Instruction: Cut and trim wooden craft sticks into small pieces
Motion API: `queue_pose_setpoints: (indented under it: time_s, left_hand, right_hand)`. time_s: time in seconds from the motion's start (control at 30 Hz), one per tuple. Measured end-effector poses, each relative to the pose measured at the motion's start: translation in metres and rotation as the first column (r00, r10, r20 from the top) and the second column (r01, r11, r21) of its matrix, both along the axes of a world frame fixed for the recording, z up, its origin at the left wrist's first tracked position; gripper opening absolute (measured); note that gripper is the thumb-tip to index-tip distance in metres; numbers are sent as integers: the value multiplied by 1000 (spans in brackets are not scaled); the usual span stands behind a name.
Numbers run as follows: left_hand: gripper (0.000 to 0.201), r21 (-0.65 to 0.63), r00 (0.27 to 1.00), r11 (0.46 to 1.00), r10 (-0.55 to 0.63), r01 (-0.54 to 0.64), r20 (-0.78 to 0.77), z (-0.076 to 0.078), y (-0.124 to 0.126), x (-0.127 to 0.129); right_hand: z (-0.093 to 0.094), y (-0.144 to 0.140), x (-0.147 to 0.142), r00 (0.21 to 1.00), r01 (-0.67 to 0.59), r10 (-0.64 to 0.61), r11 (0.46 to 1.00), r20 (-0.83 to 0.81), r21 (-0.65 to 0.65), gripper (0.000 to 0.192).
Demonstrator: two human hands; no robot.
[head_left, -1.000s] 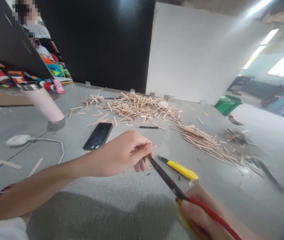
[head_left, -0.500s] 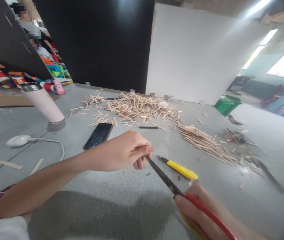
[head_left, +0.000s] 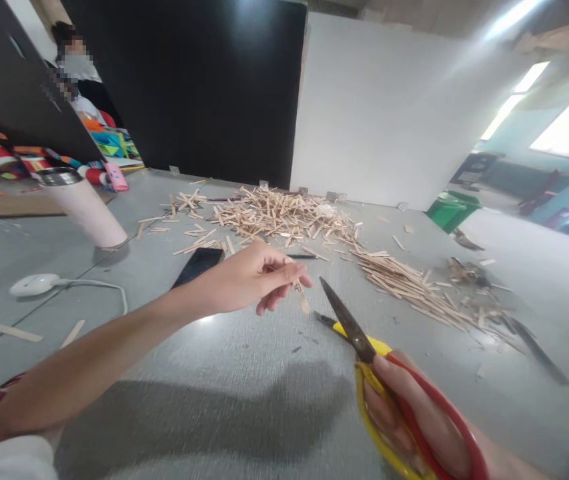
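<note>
One view only, worn on the head, looking forward and down across a grey table (head_left: 244, 373). Tilted, so the far black panel (head_left: 189, 87) and white board (head_left: 389, 107) lean. Closest at the bottom edge: left hand (head_left: 244, 280) and right hand (head_left: 409, 420) with red-and-yellow scissors (head_left: 389, 380), large in the foreground. Farther off at mid-frame, a heap of wooden sticks (head_left: 284, 217). At the far left, a pink tumbler (head_left: 84, 207); at the far right, bright windows (head_left: 564, 127). Edges bent by a wide lens.
</note>
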State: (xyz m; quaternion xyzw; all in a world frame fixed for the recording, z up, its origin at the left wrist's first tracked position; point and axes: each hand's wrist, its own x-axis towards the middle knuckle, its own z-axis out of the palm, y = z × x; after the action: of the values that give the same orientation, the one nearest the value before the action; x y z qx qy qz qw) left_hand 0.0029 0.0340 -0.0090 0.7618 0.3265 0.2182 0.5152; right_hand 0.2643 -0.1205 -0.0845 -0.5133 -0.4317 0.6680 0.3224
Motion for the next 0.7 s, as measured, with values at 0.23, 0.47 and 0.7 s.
queue_pose_setpoints:
  time_s: [0.23, 0.47, 0.7]
  left_hand:
    - [24, -128, 982, 989, -51, 75, 182, 3, -15, 6]
    - [27, -173, 974, 974, -115, 149, 194, -15, -35, 16]
    - [23, -252, 977, 945, -189, 208, 97, -20, -49, 26]
  right_hand:
    - [-3, 6, -1, 995, 95, -92, 987, -29, 131, 62]
    - [-2, 16, 1, 974, 202, -216, 964, 70, 174, 63]
    - [6, 11, -3, 973, 142, -176, 967, 149, 212, 64]
